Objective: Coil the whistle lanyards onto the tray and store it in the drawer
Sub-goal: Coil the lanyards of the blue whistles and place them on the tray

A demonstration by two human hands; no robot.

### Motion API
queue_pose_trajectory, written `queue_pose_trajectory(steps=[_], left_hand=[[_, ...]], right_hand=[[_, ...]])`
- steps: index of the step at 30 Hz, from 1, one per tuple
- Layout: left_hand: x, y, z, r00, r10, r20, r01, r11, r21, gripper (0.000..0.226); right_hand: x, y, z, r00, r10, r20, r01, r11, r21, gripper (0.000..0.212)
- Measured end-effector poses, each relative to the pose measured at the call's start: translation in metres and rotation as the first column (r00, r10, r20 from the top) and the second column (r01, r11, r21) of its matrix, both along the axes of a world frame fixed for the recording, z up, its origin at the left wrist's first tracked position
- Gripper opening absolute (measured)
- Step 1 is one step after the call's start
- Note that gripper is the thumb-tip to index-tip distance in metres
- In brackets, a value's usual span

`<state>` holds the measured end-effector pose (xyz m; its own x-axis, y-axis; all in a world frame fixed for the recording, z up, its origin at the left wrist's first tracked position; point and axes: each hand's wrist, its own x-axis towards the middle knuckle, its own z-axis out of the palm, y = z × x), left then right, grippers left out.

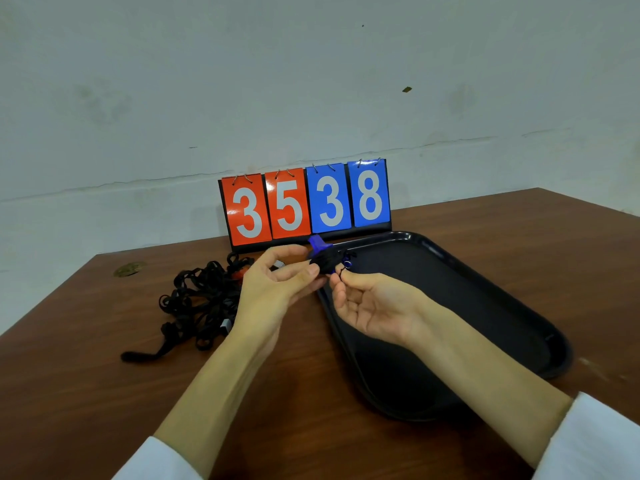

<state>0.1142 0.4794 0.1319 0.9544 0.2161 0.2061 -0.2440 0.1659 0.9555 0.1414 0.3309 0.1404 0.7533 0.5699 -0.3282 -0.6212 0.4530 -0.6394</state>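
Note:
A blue whistle [318, 244] with its black lanyard wound around it [327, 263] is held above the near-left rim of the black tray [485, 306]. My left hand [273, 285] pinches the wound bundle between thumb and fingers. My right hand [370, 303], palm up, pinches the lanyard's loose end by the small ring. A tangled heap of black lanyards [197, 303] lies on the table to the left, with an orange whistle [239, 273] partly hidden in it. No drawer is visible.
A flip scoreboard [304, 202] reading 35 and 38 stands at the table's back edge against the wall. The brown wooden table [104, 393] has a round metal grommet [129, 269] at the back left. White sleeves cover both forearms near the bottom.

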Motion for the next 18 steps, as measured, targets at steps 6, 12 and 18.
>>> queue_pose_trajectory(steps=[6,12,18], left_hand=[[0.0007,-0.0026,-0.0007,0.994,-0.041,-0.104,0.028,0.992,-0.127,0.017],[0.0029,-0.0048,-0.0039,0.981,-0.037,-0.190,0.022,0.997,-0.079,0.010],[0.0013,-0.0099,-0.0045,0.982,-0.005,-0.188,-0.012,0.996,-0.093,0.010]], right_hand=[[0.0050,0.0013,-0.0057,0.958,-0.050,0.281,0.098,0.983,-0.158,0.010],[0.0073,0.0014,-0.0097,0.947,-0.063,0.315,0.128,0.973,-0.191,0.011],[0.0080,0.0007,-0.0091,0.955,-0.047,0.294,0.106,0.977,-0.187,0.010]])
